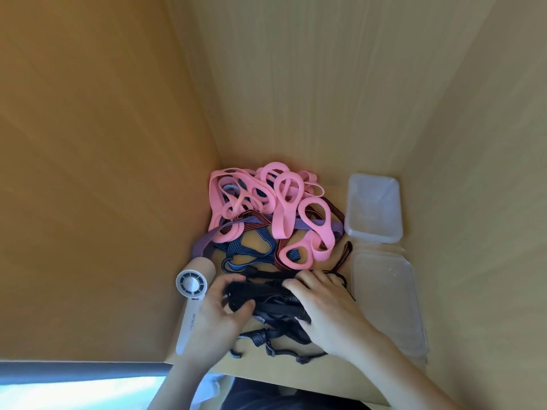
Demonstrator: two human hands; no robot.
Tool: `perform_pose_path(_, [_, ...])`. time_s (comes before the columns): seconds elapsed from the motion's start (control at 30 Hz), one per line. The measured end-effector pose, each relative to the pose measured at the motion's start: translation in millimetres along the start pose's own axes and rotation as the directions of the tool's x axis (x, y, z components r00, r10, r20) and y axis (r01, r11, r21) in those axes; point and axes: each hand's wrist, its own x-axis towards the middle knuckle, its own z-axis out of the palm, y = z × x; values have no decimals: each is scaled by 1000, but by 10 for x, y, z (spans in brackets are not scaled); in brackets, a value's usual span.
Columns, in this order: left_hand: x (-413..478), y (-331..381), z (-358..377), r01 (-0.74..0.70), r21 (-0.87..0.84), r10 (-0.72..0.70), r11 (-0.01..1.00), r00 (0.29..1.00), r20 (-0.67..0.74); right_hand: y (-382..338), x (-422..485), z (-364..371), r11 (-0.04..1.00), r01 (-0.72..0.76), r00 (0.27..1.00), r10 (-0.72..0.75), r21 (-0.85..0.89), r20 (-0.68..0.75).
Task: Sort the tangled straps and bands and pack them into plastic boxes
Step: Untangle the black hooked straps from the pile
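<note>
Black strap bundle (266, 300) sits just left of near plastic box (387, 303), long axis toward it; left hand (220, 315) curls round end away from box; right hand (322, 303) spread on top, prob. pressing; I make it nearer box.

Left grip (219, 315), right grip (328, 309) bare; white garment edge (207, 390), dark clothing (266, 395)

Pink bands (268, 202) heaped, tangled with striped straps (251, 251). Nearer than those, bunched black straps (273, 304); to their right, clear boxes (373, 213).
</note>
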Motion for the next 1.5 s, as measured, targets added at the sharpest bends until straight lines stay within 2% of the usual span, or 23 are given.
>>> perform_pose_path(0.1, [-41, -67, 106, -152, 371, 152, 916, 988, 29, 25, -2, 113, 996, -32, 999, 31, -83, -25])
perform_pose_path(0.2, [-70, -101, 228, -240, 546, 223, 803, 970, 98, 38, -41, 214, 990, -87, 996, 91, -115, 25])
perform_pose_path(0.3, [-59, -132, 326, -367, 670, 275, 646, 930, 244, 59, -71, 298, 988, -115, 989, 124, -100, 85])
perform_pose_path(0.4, [32, -191, 329, -466, 755, 211, 462, 884, 417, 51, -127, 342, 990, -126, 988, 131, -68, 78])
perform_pose_path(0.47, [119, -217, 304, -494, 771, 116, 401, 863, 492, 42, -184, 391, 991, -129, 987, 133, -46, 86])
perform_pose_path(0.63, [267, -224, 380, -515, 822, 10, 244, 849, 528, 10, -258, 488, 991, -127, 981, 130, -34, 143])
perform_pose_path(0.77, [327, -252, 467, -525, 827, 49, 202, 849, 527, 13, -236, 483, 989, -139, 969, 147, -53, 201])
perform_pose_path(0.97, [312, -365, 419, -571, 796, 142, 200, 821, 553, -89, -250, 451, 980, -170, 959, 188, -101, 212])
perform_pose_path(1.13, [278, -388, 379, -577, 792, 186, 198, 816, 548, -103, -294, 459, 982, -176, 981, 180, -61, 70])
perform_pose_path(1.5, [246, -363, 355, -547, 818, 214, 178, 833, 511, -115, -262, 415, 974, -224, 969, 225, -22, 100])
